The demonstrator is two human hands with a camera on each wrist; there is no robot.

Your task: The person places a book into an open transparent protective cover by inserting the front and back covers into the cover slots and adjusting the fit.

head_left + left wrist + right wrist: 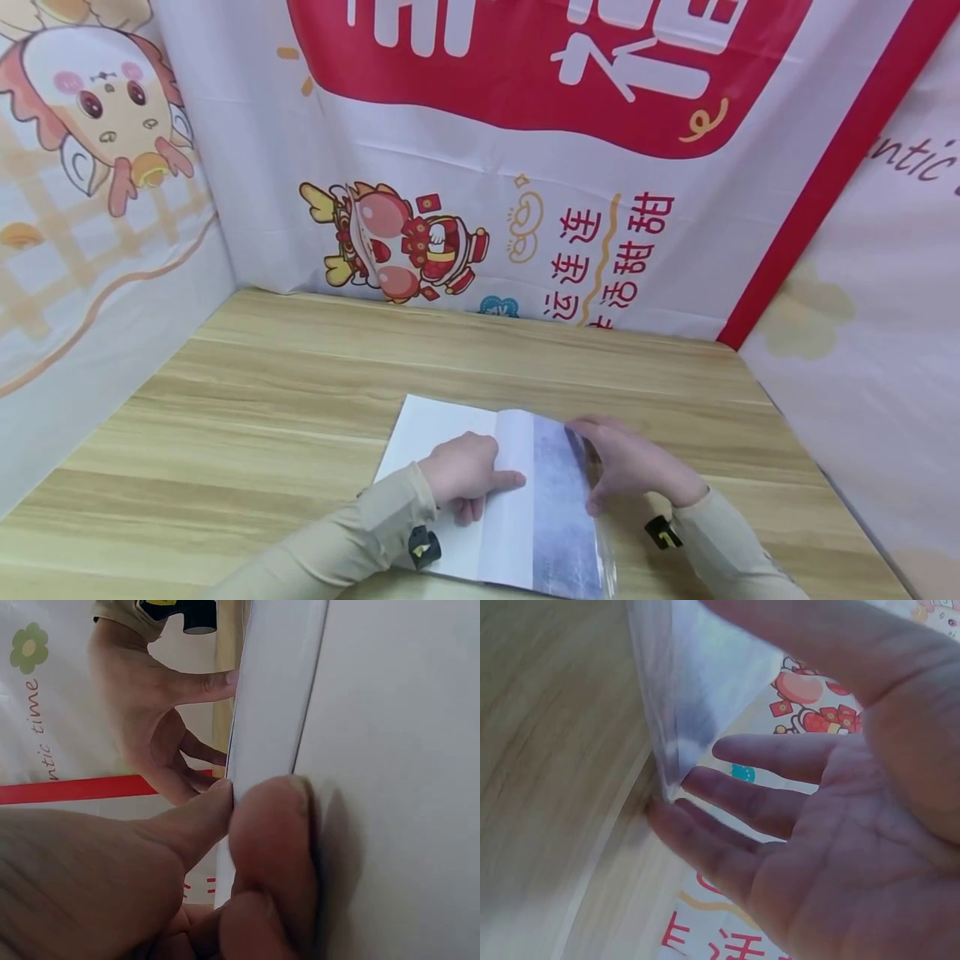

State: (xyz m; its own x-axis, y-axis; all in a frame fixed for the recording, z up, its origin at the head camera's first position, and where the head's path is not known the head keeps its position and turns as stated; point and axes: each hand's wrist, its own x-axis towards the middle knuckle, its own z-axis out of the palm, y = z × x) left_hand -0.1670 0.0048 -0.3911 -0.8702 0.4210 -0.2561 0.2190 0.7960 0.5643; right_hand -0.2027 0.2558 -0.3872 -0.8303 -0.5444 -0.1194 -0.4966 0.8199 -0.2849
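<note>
An open book [510, 533] lies on the wooden table, with a white page on its left side. On its right side, a white strip [513, 521] borders a mottled blue-purple cover panel [562, 517]. My left hand [465, 471] is over the middle fold, fingers curled on the white page and thumb stretched across the strip. In the left wrist view, thumb and curled index finger pinch the book's raised white fold [274, 690]. At the panel's right edge, my right hand [630, 462] spreads its fingers. Its fingertips reach a clear plastic sleeve [705, 682] in the right wrist view.
The wood-grain tabletop [247, 400] extends around the book. A printed cloth backdrop [517, 175] hangs behind the table, with further printed cloth at both sides. A small black device [425, 547] is strapped at the left wrist, another black device [663, 532] at the right.
</note>
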